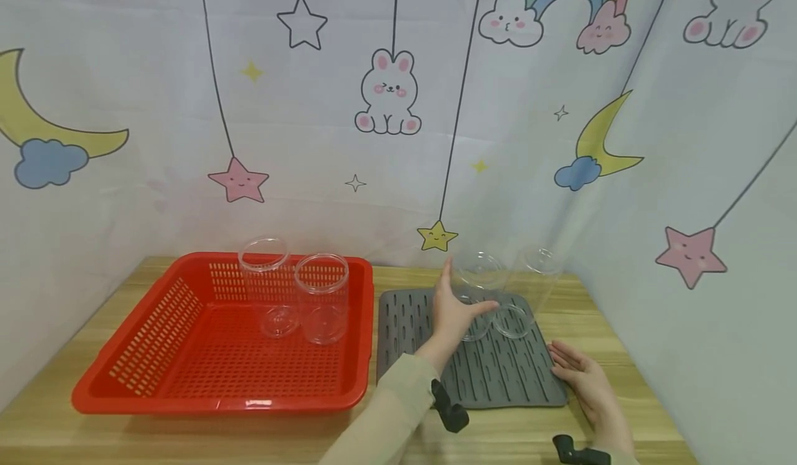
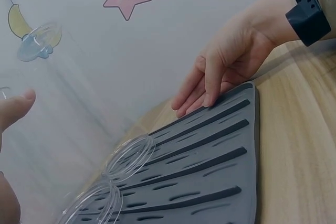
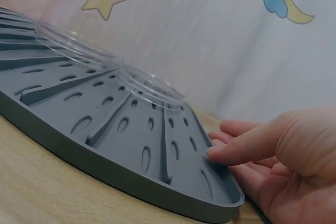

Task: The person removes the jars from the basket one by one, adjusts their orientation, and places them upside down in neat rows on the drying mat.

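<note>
Two clear plastic cups stand side by side at the back of a grey ribbed drying mat point(image 1: 429, 354), the left cup point(image 1: 482, 281) and the right cup point(image 1: 529, 292). My left hand point(image 1: 453, 313) is beside the left cup, its thumb and fingers spread wide and not closed round it. In the left wrist view only part of that hand shows, so contact with the cup is unclear. Beside the mat's right edge, my right hand point(image 1: 582, 375) rests with loosely bent fingers. Its thumb point(image 3: 231, 153) lies at the mat's rim in the right wrist view.
A red plastic basket point(image 1: 218, 404) sits left of the mat, with two more clear cups, a left one point(image 1: 264, 285) and a right one point(image 1: 322, 306), upright inside. The wooden table point(image 1: 37, 430) meets a printed cloth backdrop point(image 1: 311, 119) behind and at the sides.
</note>
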The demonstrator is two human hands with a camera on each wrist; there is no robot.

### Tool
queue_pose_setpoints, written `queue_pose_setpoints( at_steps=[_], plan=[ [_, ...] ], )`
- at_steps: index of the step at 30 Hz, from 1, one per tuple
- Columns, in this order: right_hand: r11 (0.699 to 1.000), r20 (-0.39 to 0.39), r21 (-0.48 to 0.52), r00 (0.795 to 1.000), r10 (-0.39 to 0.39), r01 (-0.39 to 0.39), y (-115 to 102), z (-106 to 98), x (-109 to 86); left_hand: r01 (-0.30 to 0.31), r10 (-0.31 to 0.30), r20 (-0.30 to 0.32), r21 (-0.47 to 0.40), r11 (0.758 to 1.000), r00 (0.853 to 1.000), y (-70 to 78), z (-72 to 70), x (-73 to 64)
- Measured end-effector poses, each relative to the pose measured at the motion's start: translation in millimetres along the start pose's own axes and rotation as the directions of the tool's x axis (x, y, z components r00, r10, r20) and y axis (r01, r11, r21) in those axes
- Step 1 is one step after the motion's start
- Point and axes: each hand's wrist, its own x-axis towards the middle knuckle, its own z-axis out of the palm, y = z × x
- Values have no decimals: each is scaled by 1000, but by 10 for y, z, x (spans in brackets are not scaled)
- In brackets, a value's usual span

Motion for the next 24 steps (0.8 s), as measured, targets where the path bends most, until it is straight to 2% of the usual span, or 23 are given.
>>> queue_pose_setpoints(
  at_steps=[8, 16, 24],
  plan=[
    [1000, -10, -5, 1000, -16, 16, 14, -2, -10, -5, 5, 29, 11, 1000, 1000, 29, -3, -10],
    [1000, -2, -7, 1000, 10, -10, 18, 0, 12, -25, 24, 21, 13, 1000, 999, 31, -9, -2],
    [1000, -15, -7, 1000, 6, -6, 33, 0, 16, -18, 17, 30, 33, 999, 999, 28, -13, 17]
  ],
)
